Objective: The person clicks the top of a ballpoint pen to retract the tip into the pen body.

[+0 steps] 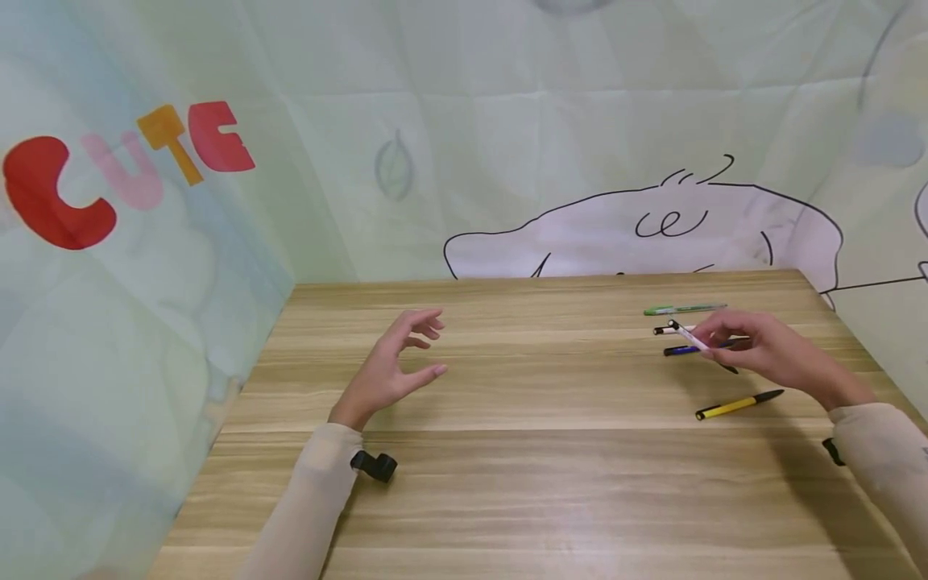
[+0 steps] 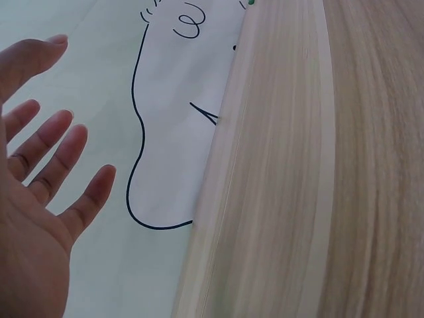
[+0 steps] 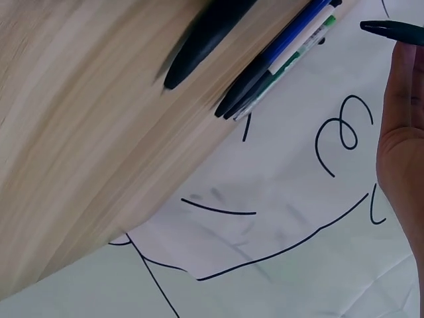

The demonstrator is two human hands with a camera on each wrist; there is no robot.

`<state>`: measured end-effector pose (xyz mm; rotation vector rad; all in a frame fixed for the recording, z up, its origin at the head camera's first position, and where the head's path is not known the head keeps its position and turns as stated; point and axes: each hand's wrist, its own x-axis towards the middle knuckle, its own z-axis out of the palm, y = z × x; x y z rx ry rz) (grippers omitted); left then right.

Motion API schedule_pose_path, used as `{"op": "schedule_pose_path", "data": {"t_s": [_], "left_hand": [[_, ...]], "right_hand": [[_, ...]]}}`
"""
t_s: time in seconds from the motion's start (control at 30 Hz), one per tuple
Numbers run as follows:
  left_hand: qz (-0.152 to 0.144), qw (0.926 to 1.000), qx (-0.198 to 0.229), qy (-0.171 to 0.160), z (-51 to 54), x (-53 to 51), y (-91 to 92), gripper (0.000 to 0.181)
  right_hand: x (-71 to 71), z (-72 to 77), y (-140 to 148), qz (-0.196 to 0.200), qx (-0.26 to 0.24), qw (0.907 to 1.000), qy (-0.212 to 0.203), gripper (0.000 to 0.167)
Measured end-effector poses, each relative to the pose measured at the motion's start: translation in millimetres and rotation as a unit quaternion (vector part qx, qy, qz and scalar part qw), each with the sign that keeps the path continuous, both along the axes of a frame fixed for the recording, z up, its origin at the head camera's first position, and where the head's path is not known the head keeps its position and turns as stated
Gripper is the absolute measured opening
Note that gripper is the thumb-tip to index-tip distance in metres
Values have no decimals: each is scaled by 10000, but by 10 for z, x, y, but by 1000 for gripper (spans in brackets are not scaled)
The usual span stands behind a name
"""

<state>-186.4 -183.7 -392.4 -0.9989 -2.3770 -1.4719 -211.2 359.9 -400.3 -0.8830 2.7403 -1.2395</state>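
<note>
My right hand (image 1: 779, 350) pinches a white pen (image 1: 690, 336) with black ends between thumb and fingers, tilted above the table. Its black tip (image 3: 391, 30) shows at the edge of the right wrist view. Beneath and behind that hand lie a blue pen (image 1: 678, 350), another white pen (image 1: 663, 330) and a green pen (image 1: 681, 309), partly covered in the head view. Closer to me is a yellow pen (image 1: 732, 407) with a black grip. My left hand (image 1: 387, 362) hovers over the table's left half, fingers loosely spread, holding nothing.
The wood-grain table (image 1: 507, 483) reaches back to a hanging printed cloth (image 1: 493, 161) with a cartoon drawing. Cloth also hangs along the left side, bearing red, pink and orange letters (image 1: 61, 193). A small black device (image 1: 374, 466) sits at the left wrist.
</note>
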Motion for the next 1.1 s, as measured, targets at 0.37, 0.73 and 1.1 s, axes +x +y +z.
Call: {"op": "schedule_pose_path", "data": {"t_s": [0.37,0.73,1.1], "left_hand": [[35,10000,-1,69,21,37,-48,75],[77,9999,-29,104,7,57,-82,75],[97,9999,-39,95,16,90,-94,75]], "right_hand": [[-23,-23,139,186,386,9990,-114,32],[-26,-58,227,448,711,9954,-455,32],[-74,-153,279,513,1016,9918,-588,25]]}}
